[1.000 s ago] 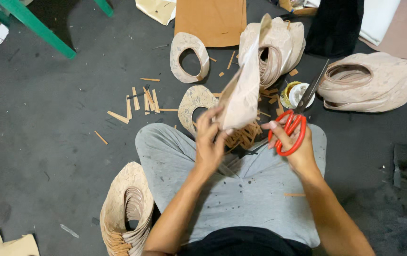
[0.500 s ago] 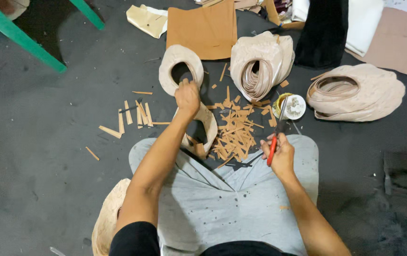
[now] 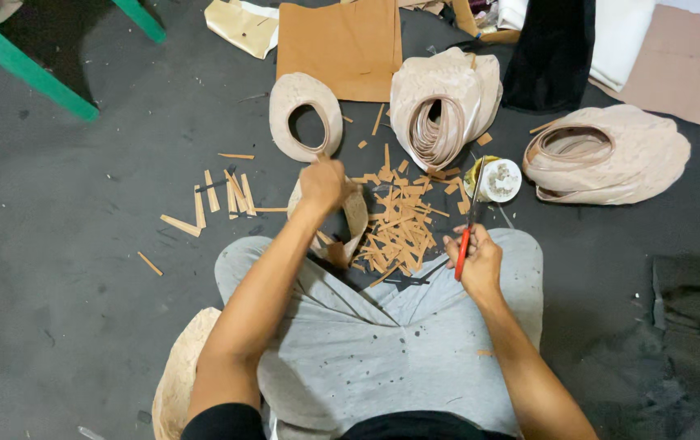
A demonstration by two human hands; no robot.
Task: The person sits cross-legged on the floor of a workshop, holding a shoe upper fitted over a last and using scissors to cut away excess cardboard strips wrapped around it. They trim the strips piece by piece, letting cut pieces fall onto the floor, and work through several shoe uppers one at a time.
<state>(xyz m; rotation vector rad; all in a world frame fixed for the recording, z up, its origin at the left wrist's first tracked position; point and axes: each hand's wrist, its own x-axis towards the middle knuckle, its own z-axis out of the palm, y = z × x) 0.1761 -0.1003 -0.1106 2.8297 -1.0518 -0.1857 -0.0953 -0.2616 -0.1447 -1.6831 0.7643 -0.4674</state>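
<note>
Head view looks down on a person sitting cross-legged on a dark floor (image 3: 64,269), grey trousers spread near the bottom edge. Their left hand (image 3: 322,184) reaches far forward, fingers closed around the top of a tan curled strip (image 3: 355,216) that stands just in front of the knees; exactly how the fingers pinch it I cannot tell. Their right hand (image 3: 474,259) rests over the right knee, fingers wrapped shut on red-handled scissors (image 3: 470,218), blades pointing away toward a small round tin (image 3: 500,179). Between the hands lies a heap of short tan offcuts (image 3: 399,228), with a few longer slivers (image 3: 223,195) scattered to the left. By my reading the work is at the fetching stage: a strip is being picked up, and cutting calls for bringing it across to the blades. Far off sit three pale coiled rolls of strip: a ring-shaped roll (image 3: 305,116) on the left, a tall roll (image 3: 443,102) in the middle, a flattened roll (image 3: 607,155) on the right. Behind them lies a flat brown sheet (image 3: 337,45), plain and unlabelled, and a green frame leg (image 3: 24,69) crosses the far left corner.
</note>
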